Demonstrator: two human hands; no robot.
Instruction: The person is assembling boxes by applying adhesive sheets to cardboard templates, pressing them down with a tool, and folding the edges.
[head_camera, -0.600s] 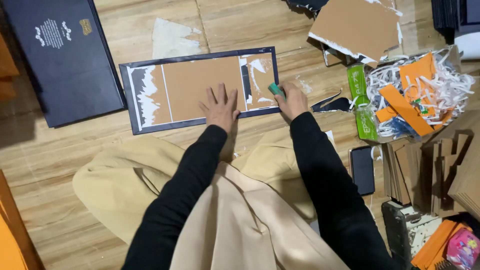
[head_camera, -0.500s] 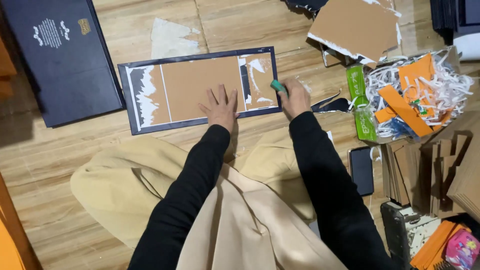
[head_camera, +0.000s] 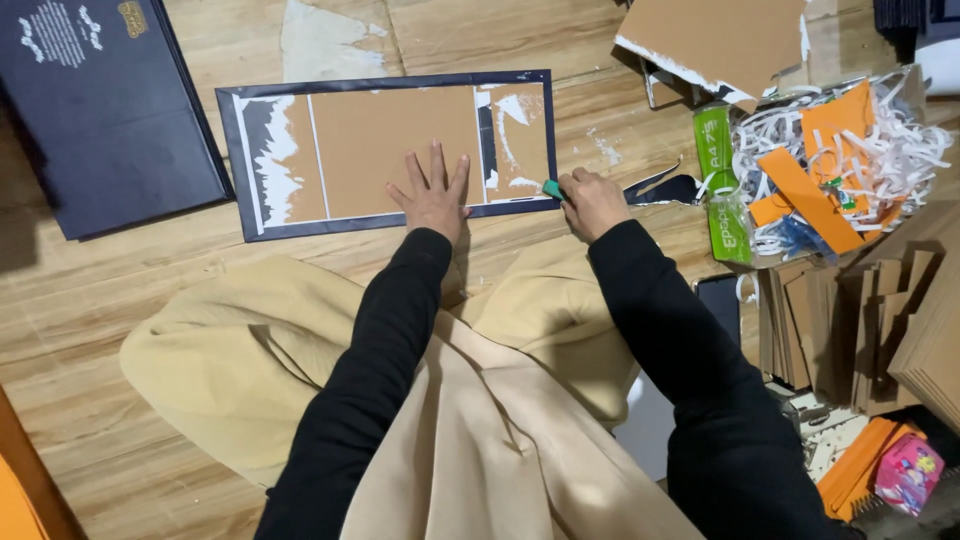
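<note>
A flat brown cardboard panel (head_camera: 390, 140) with a dark blue border and torn white paper patches lies on the wooden floor in front of me. My left hand (head_camera: 432, 192) presses flat on it, fingers spread, near its lower edge. My right hand (head_camera: 590, 200) is closed around a small green-handled tool (head_camera: 552, 189), whose tip meets the panel's lower right corner. Both arms wear black sleeves, and my lap is covered by beige cloth.
A dark blue board (head_camera: 95, 105) lies at the upper left. A torn cardboard piece (head_camera: 720, 40) sits at the top right. A green packet (head_camera: 722, 180), a heap of white and orange paper scraps (head_camera: 850, 160) and stacked cardboard (head_camera: 890, 320) crowd the right. A phone (head_camera: 722, 300) lies by my right arm.
My right hand with the green tool has slid slightly down toward the panel's lower right corner. My left hand stays pressed on the panel.
</note>
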